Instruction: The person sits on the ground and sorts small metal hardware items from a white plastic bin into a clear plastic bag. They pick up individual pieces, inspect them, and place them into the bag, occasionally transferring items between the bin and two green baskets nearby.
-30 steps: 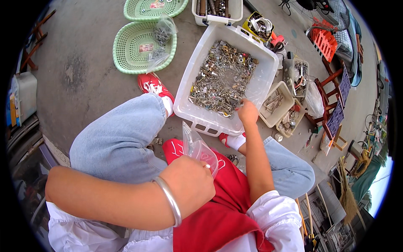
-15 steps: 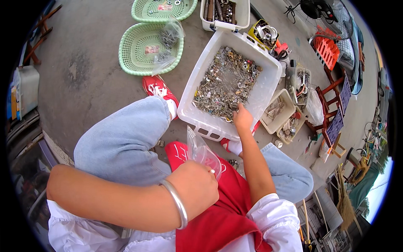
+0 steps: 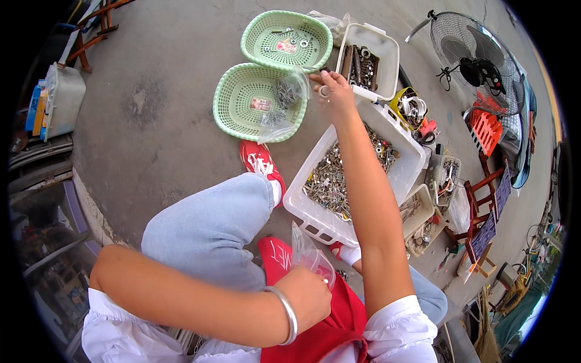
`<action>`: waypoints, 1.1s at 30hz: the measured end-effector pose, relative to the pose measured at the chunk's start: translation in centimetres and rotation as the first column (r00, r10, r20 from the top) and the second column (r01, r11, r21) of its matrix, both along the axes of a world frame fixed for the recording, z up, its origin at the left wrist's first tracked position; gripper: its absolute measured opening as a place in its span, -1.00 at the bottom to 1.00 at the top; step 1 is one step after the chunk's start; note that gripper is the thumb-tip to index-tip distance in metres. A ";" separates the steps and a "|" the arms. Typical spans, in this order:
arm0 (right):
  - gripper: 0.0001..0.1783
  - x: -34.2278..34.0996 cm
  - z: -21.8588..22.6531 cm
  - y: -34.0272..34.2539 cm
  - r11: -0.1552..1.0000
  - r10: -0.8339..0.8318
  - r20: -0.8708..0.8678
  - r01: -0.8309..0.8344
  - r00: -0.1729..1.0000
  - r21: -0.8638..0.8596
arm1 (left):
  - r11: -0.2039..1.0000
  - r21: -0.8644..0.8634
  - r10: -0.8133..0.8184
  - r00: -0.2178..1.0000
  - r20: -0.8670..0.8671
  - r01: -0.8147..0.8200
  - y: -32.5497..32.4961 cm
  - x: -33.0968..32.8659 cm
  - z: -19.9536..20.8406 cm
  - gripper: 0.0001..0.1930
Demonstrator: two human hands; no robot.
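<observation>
Taking the large white bin (image 3: 410,163) as reference, I note that my right hand (image 3: 336,97) has left the heap of metal hardware (image 3: 327,187) inside it and now stands just beyond its far left corner; picking at the heap is therefore interrupted. Those fingers are partly curled; a pale ring shows at them, held or worn, I cannot tell. My left hand (image 3: 305,296), on the bin's near side, remains closed about a clear plastic bag (image 3: 305,251), thin, creased and peaked at the top. The bin is smooth, translucent plastic with slotted edges; its contents are small, mixed and dull-shining. Left of the bin sits a pale green lattice basket (image 3: 236,103), oval, containing bagged grey metal pieces (image 3: 287,91).
</observation>
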State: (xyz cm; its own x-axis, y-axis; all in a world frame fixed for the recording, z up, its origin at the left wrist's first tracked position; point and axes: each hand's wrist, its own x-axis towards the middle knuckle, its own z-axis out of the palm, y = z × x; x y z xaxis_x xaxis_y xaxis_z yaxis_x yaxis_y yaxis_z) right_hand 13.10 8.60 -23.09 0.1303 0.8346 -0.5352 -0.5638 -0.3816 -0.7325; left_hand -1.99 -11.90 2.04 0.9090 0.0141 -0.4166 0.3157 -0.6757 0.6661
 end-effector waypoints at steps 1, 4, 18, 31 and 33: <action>-0.65 0.0 0.5 1.3 1.000 0.005 0.021 -0.005 1.000 0.003 | 1.000 -0.007 -0.008 1.000 0.001 0.008 0.2 0.0 0.1 -0.86; -0.66 0.3 1.0 1.3 0.996 0.067 -0.012 -0.066 0.998 0.057 | 0.999 -0.026 -0.029 0.999 0.018 0.029 0.7 -0.1 0.3 -0.86; -0.37 -0.3 8.3 -11.9 0.978 -0.172 -0.798 0.200 0.577 -0.066 | 0.983 0.088 -0.153 0.985 -0.073 0.160 1.4 2.0 0.9 -0.84; -0.76 1.6 22.6 -24.3 0.911 -0.319 0.259 0.219 0.912 0.350 | 0.352 -0.613 0.867 0.493 -0.071 -0.707 1.2 2.8 -4.0 -0.69; -0.83 -0.6 22.0 -26.6 0.880 -0.418 0.602 0.139 0.680 0.454 | -0.211 -0.828 0.850 0.320 -0.417 -0.519 -1.4 4.3 -3.3 -0.64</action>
State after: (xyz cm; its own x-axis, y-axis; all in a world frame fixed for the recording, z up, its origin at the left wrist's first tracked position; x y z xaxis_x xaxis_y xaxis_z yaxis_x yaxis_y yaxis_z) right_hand 12.49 -18.02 -1.09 0.5899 0.8005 0.1060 0.0905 0.0649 -0.9938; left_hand 2.26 -13.26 -1.29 0.6140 0.5693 -0.5467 -0.0761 0.7321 0.6769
